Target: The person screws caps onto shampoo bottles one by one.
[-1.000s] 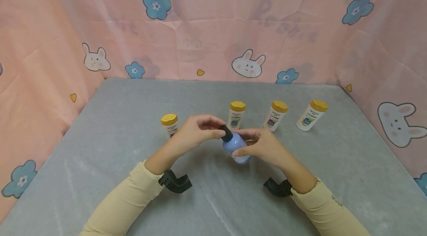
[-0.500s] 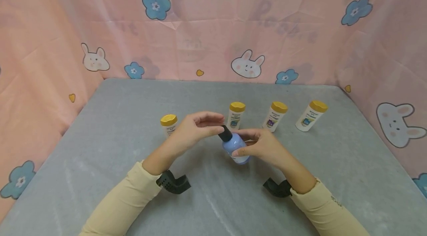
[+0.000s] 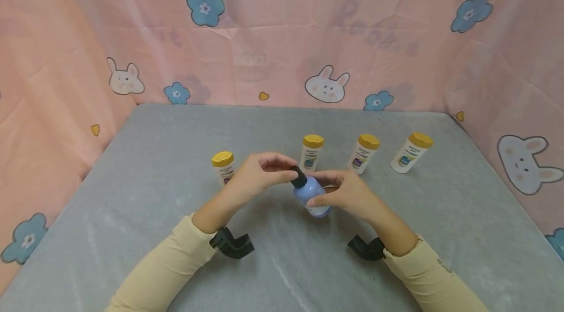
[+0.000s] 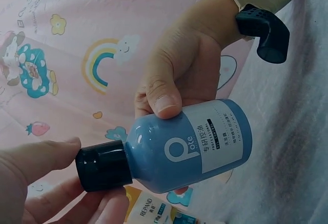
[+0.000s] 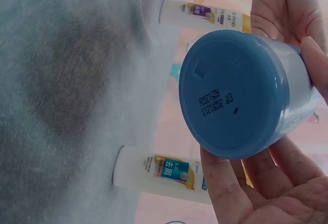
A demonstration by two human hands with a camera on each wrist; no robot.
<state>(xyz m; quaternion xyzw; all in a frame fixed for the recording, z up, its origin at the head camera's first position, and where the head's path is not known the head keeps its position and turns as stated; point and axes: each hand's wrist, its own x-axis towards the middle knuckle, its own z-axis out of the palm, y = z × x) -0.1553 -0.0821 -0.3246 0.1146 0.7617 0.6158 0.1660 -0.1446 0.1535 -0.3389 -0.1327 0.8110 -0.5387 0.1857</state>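
Note:
A blue bottle (image 3: pixel 310 193) with a black cap (image 4: pixel 104 166) is held tilted above the table, its cap end toward the upper left in the head view. My right hand (image 3: pixel 350 193) grips the bottle's body, thumb on the near side and fingers behind. With thumb and fingers, my left hand (image 3: pixel 257 174) pinches the cap, which sits on the bottle's neck. The left wrist view shows a white label (image 4: pixel 215 134) on the body. In the right wrist view the blue base (image 5: pixel 230 96) faces the camera, printed with small dark characters.
Several white bottles with gold caps stand on the grey cloth: one (image 3: pixel 223 165) beside the left forearm, partly covered, one (image 3: pixel 312 154) behind the hands, and others (image 3: pixel 363 154) farther right. A pink patterned curtain (image 3: pixel 246 47) encloses the table's back and sides.
Half a second ago the left fingers were raised and straighter over the cap; now they are lower, back around it. The right hand and bottle stay nearly in place.

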